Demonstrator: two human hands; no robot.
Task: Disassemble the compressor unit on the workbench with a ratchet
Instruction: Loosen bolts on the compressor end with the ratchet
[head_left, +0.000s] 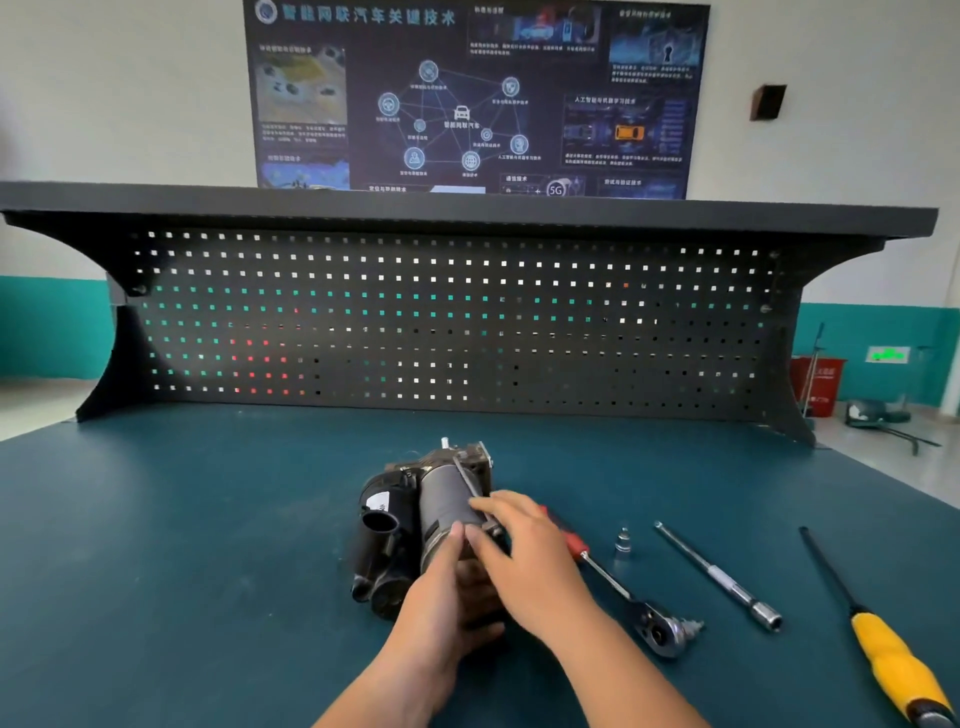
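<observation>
The compressor unit, a grey metal cylinder joined to black plastic housings, lies on the teal workbench just in front of me. My left hand grips the near end of the cylinder from below. My right hand pinches a long thin bolt that runs along the cylinder's right side. The ratchet, with a red handle and chrome head, lies on the bench to the right of my right hand, partly hidden by it.
A small socket stands right of the ratchet. A chrome extension bar lies further right. A yellow-handled screwdriver lies near the right edge. A dark pegboard closes the back of the bench.
</observation>
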